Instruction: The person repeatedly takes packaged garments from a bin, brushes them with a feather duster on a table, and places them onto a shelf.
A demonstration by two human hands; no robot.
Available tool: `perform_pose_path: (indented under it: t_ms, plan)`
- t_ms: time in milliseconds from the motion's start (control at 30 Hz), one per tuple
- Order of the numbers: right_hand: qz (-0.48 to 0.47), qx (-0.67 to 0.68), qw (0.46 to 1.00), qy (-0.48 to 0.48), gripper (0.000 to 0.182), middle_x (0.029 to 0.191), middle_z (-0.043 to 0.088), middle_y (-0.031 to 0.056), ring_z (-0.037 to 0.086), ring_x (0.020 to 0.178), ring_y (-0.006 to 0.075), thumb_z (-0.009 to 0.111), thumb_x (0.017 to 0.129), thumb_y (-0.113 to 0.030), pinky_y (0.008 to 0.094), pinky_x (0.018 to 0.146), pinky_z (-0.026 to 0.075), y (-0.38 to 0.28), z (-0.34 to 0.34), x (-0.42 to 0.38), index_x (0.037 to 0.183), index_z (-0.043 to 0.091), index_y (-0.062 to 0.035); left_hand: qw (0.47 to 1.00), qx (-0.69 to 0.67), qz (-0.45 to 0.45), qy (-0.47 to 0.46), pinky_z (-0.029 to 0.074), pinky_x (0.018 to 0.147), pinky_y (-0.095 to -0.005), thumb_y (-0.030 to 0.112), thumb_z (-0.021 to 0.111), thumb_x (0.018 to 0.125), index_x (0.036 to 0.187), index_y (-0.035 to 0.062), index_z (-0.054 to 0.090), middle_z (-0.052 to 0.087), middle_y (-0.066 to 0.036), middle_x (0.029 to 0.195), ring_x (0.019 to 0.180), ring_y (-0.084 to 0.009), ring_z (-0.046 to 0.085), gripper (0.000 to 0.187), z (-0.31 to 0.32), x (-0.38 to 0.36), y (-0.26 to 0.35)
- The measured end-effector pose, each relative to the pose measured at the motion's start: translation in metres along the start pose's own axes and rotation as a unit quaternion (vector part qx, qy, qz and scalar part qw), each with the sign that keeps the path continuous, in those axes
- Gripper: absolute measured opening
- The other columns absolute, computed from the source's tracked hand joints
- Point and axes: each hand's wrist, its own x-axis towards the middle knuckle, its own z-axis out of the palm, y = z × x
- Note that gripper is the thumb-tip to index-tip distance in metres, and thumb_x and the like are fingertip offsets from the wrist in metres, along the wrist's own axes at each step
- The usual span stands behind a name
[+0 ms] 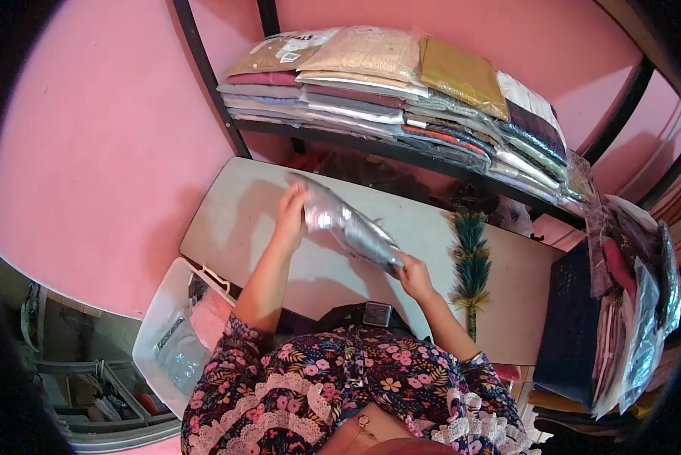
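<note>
A grey garment in a shiny clear plastic bag is held up over the white table, tilted down to the right and slightly blurred. My left hand is closed on its upper left end. At the lower right end, my right hand pinches the bag's corner. Beneath the bag, part of the tabletop is hidden. Right of my right hand, a green and gold tinsel-like strip lies lengthwise on the table.
Bagged folded garments are piled on a black-framed shelf behind the table. A white bin with bagged clothes stands at the left. At the right, a dark blue basket holds more bagged clothes.
</note>
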Motion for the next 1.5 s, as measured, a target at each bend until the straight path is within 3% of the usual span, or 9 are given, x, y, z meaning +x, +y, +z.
perform_pose_path:
  t_ms: [67,167,267,400,567,633,800,1067,1500]
  plan:
    - [0.126,0.128,0.983,-0.027,0.027,0.09,0.062,0.0106,0.059,0.08,0.0174,0.054,0.084,-0.005,0.0307,0.068,0.047,-0.025,-0.016,0.026,0.111,0.057,-0.0047,0.993,0.016,0.109,-0.032,0.043,0.063,-0.0242,0.014,0.05,0.089,0.086,0.0075,0.055,0.053,0.004,0.076,0.07,-0.0069,0.051,0.009,0.031,0.028,0.033]
    - [0.212,0.343,0.915,0.027,0.022,0.084,0.061,0.0046,0.054,0.076,0.0108,0.05,0.09,-0.01,0.028,0.065,0.045,0.001,0.012,0.033,0.111,0.056,-0.0026,0.975,0.093,0.134,-0.15,0.043,0.089,-0.0278,0.014,0.047,0.093,0.11,0.0025,0.052,0.057,-0.006,0.107,0.104,-0.0143,0.054,0.021,0.074,0.056,0.058]
    - [0.305,0.444,0.842,0.036,0.025,0.086,0.065,0.0148,0.061,0.08,0.0253,0.051,0.088,-0.014,0.0319,0.072,0.046,0.026,0.033,0.037,0.107,0.057,0.001,0.951,0.15,0.19,-0.194,0.036,0.097,-0.0298,0.012,0.049,0.092,0.116,0.0021,0.05,0.054,-0.009,0.118,0.115,-0.0173,0.048,0.026,0.077,0.085,0.024]
    - [0.368,0.269,0.89,0.016,0.031,0.09,0.065,0.0167,0.062,0.083,0.0281,0.053,0.087,-0.019,0.0344,0.076,0.047,0.097,0.069,0.003,0.108,0.057,0.0027,0.937,0.3,0.139,-0.115,0.035,0.098,-0.0305,0.013,0.05,0.091,0.124,0.0052,0.047,0.052,-0.01,0.124,0.116,-0.0188,0.047,0.034,0.016,0.06,-0.055]
    - [0.321,0.084,0.943,0.002,0.041,0.099,0.064,0.0196,0.062,0.093,0.0317,0.055,0.085,-0.029,0.0372,0.08,0.048,0.128,0.058,-0.003,0.113,0.057,0.0008,0.878,0.465,-0.09,0.069,0.04,0.094,-0.0351,0.024,0.06,0.086,0.126,-0.0001,0.044,0.05,-0.016,0.125,0.114,-0.0239,0.049,0.05,-0.097,-0.004,-0.187]
    - [0.331,0.061,0.942,0.008,0.048,0.098,0.064,0.0202,0.062,0.094,0.0324,0.058,0.083,-0.036,0.0377,0.081,0.048,0.135,0.053,0.019,0.114,0.056,0.0013,0.908,0.33,-0.237,0.104,0.038,0.096,-0.036,0.035,0.06,0.084,0.128,-0.003,0.039,0.046,-0.02,0.128,0.118,-0.027,0.045,0.062,-0.093,-0.017,-0.196]
    - [0.331,0.039,0.942,-0.038,0.063,0.096,0.063,0.0248,0.061,0.091,0.037,0.067,0.071,-0.046,0.0403,0.078,0.048,0.116,0.053,0.039,0.106,0.056,0.0051,0.932,0.288,-0.216,0.036,0.041,0.093,-0.0367,0.023,0.065,0.081,0.129,-0.0037,0.036,0.051,-0.018,0.123,0.113,-0.0261,0.05,0.062,-0.071,-0.035,-0.188]
    - [0.301,0.47,0.83,-0.011,0.055,0.105,0.061,0.0078,0.059,0.094,0.02,0.073,0.068,0.001,0.0352,0.085,0.047,0.105,0.04,0.058,0.117,0.049,-0.0017,0.977,0.182,-0.107,-0.013,0.045,0.086,-0.033,0.001,0.061,0.076,0.123,-0.0007,0.042,0.056,-0.01,0.11,0.099,-0.0205,0.056,0.051,-0.028,-0.024,-0.177]
    - [-0.021,0.289,0.954,0.079,0.051,0.113,0.059,0.0115,0.055,0.101,0.0166,0.07,0.074,-0.008,0.0324,0.09,0.043,0.042,-0.23,0.062,0.121,0.05,0.0008,0.936,0.28,0.209,-0.034,0.039,0.092,-0.0339,0.002,0.071,0.069,0.127,-0.002,0.032,0.047,-0.012,0.115,0.106,-0.0199,0.048,0.07,0.144,-0.033,-0.084]
